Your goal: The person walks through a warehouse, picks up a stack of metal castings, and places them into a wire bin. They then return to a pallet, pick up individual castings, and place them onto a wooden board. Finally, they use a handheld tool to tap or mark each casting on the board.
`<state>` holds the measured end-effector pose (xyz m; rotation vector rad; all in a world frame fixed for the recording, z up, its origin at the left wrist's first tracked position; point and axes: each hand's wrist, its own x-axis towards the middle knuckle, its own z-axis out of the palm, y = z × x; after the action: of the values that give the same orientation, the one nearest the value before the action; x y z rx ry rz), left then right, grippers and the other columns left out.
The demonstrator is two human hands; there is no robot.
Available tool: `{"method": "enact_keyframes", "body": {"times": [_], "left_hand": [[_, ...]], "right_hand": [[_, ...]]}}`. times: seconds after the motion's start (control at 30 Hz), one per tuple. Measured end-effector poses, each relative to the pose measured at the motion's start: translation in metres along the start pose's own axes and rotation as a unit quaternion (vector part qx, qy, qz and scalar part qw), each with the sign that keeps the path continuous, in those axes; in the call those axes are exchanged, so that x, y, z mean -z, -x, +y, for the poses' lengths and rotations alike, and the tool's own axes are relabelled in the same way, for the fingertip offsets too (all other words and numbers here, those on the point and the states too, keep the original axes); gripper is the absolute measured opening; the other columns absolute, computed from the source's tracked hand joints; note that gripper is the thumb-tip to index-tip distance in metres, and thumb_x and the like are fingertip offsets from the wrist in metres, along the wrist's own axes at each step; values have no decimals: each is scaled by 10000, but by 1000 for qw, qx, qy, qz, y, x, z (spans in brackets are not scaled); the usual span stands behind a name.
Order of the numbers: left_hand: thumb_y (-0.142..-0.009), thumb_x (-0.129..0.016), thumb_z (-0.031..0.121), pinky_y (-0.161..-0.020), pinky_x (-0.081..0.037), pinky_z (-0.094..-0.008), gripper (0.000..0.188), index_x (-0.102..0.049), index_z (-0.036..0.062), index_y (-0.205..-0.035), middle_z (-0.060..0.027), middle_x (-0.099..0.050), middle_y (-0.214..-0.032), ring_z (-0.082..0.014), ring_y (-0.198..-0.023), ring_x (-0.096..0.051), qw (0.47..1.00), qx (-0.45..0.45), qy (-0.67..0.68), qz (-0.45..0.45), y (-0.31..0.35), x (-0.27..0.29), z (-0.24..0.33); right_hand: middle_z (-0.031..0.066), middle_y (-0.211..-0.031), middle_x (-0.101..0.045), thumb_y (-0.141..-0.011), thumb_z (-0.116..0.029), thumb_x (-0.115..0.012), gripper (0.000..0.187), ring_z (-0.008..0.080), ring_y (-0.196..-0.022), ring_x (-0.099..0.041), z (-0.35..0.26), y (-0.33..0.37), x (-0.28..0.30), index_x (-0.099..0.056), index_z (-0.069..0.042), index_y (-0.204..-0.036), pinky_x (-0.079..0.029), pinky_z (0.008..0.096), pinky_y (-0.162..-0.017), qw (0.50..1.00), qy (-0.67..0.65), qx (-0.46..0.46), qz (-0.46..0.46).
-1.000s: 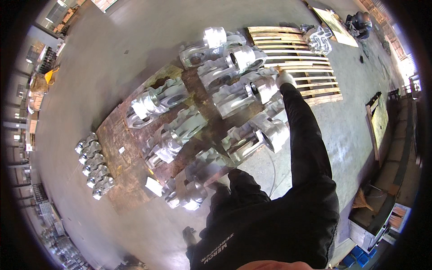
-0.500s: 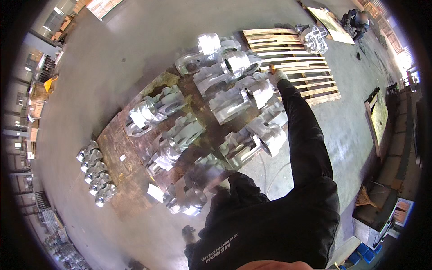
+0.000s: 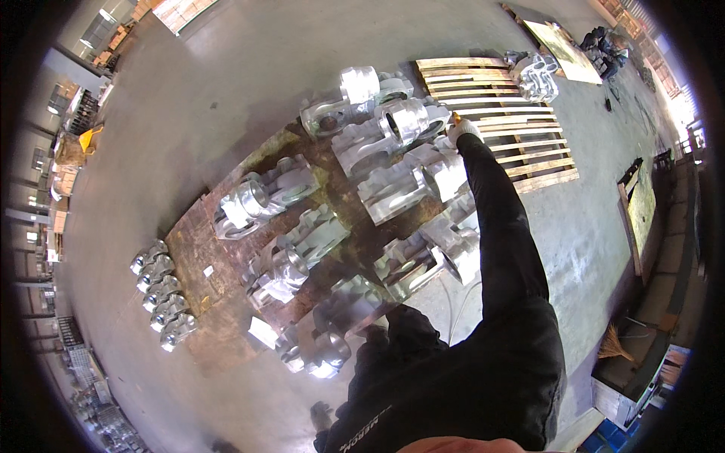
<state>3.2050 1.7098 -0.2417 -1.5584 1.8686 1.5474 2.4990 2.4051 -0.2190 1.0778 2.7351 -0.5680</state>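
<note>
My right hand [image 3: 463,131], in a pale glove, reaches out at the end of a stretched black sleeve. Its fingers are closed around a small orange-yellow object [image 3: 455,117], whose kind is too small to tell. Close by on its left are a ringed silver metal casting [image 3: 402,122] and another casting [image 3: 411,181]. Low in the view hangs my gloved left hand [image 3: 323,415], beside my body and away from the castings. Its fingers are too blurred to read. Nearest to it lies a casting [image 3: 323,351] at the front of the group.
Several more castings [image 3: 253,202] lie on a worn brown sheet [image 3: 198,260]. A row of small castings [image 3: 168,302] sits left. Slatted wooden pallet [image 3: 521,140] at right carries another casting [image 3: 535,77]. A person [image 3: 604,49] crouches far right. A straw broom [image 3: 615,346] lies right.
The view has shifted, so the castings sit slightly lower in it. My right hand has moved slightly farther out along the castings, still closed on the orange-yellow object. My left hand hangs a little lower.
</note>
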Motion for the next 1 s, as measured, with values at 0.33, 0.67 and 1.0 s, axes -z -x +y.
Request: {"method": "enact_keyframes", "body": {"times": [0.33,0.67,1.0], "left_hand": [[-910,-611,252,-657,-529,-382,304,-555,39,-1119,-129,-626,-918,-244,-764,-620,999,-8,45,-2,-1,-23,23],[-893,-613,165,-644,-528,-328,269,-573,-16,-1088,-107,-606,-919,-192,-794,-605,999,-13,50,1,-1,-40,57],[-922,-590,222,-661,-541,-384,258,-577,21,-1083,-125,-624,-904,-237,-773,-616,999,-52,17,-2,-4,-45,69]], "right_hand": [[234,-1087,-650,-826,-398,-557,449,357,-1066,-622,1,-32,-11,-676,-25,-1047,-500,428,-908,999,4,37,-20],[269,-960,-663,-803,-401,-567,457,384,-987,-643,-4,-55,-20,-665,-6,-1012,-508,429,-841,985,-33,171,-16],[147,-805,-681,-858,-377,-592,363,290,-787,-670,-81,-73,-17,-646,-29,-946,-519,386,-707,976,-104,188,-45]]}}
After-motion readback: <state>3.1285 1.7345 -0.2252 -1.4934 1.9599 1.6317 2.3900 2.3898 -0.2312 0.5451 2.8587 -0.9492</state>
